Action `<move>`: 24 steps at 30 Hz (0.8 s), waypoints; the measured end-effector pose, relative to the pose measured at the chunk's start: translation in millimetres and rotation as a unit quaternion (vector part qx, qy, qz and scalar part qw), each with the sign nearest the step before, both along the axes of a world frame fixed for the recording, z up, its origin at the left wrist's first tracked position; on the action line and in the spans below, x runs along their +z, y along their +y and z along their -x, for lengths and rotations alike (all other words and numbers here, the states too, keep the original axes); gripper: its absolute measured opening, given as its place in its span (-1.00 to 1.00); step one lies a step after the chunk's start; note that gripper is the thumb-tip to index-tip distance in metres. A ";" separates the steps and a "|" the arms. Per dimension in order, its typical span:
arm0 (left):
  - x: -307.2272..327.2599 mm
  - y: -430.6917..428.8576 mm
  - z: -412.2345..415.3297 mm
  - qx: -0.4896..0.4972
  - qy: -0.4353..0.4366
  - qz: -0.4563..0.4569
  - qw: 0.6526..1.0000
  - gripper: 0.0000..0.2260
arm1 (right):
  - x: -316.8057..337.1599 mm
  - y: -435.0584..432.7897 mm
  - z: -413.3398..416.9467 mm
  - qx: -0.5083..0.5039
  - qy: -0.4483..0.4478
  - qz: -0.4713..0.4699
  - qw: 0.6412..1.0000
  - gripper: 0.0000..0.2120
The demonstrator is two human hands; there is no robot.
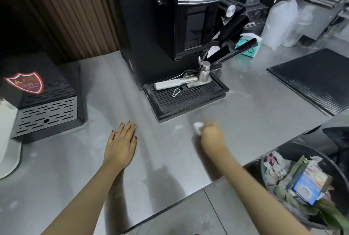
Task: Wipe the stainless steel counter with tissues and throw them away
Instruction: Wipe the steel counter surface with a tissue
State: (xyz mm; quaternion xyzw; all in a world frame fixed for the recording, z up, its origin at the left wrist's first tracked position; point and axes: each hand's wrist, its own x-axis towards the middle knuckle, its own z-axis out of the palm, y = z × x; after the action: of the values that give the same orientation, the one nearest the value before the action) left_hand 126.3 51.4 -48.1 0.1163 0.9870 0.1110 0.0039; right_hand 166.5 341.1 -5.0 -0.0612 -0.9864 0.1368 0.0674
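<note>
Stainless steel counter (245, 114) spanning centre of frame, dull, with pale smears. Left hand (120, 144) at lower centre-left, flat on counter, palm down, fingers extended and together, holding nothing. Right hand (211, 136) at lower centre-right, motion-blurred, closed into fist around crumpled white tissue (198, 127); tissue protruding at upper left of fist, pressed to counter just in front of drip tray (185, 99). Black coffee grinder (170, 27) at upper centre, behind tray. Black appliance with perforated metal front (45, 114) at left edge. Black ribbed mat (313, 78) at right. Waste bin (306, 183) at lower right, below counter edge, filled with paper scraps and 1 blue carton.
</note>
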 end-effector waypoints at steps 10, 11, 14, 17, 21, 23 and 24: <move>15.4 46.9 -5.7 0.024 0.102 0.163 0.981 -0.83 | -7.8 68.6 -31.1 -0.122 -0.005 -0.003 0.992 -0.86; 17.4 61.2 -11.8 0.004 0.121 0.158 0.980 -0.86 | -3.3 68.5 -32.1 -0.102 -0.002 -0.005 0.995 -0.88; 19.8 110.9 -33.4 -0.087 0.103 0.142 0.981 -0.78 | -3.2 39.8 -63.4 0.001 -0.047 -0.045 0.998 -0.83; 15.1 154.4 -38.9 -0.170 0.077 0.100 0.977 -0.69 | -1.7 49.6 -89.6 0.065 -0.022 -0.066 0.995 -0.91; 10.1 199.6 -31.1 -0.212 -0.004 -0.016 0.977 -0.62 | -9.1 139.6 -48.1 -0.083 -0.021 -0.071 0.994 -0.74; 7.2 221.2 -23.9 -0.208 -0.028 -0.004 0.978 -0.49 | -11.2 167.1 -30.2 -0.121 -0.038 -0.039 0.991 -0.76; 5.9 231.3 -19.8 -0.206 -0.023 0.008 0.978 -0.40 | -9.2 164.1 -29.1 -0.123 -0.032 -0.024 0.992 -0.80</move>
State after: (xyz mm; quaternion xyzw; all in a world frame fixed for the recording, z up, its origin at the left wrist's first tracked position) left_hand 146.1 282.7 -42.2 0.3144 0.9424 0.1024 0.0503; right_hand 195.6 505.2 -14.2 -0.1849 -0.9760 0.1013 0.0538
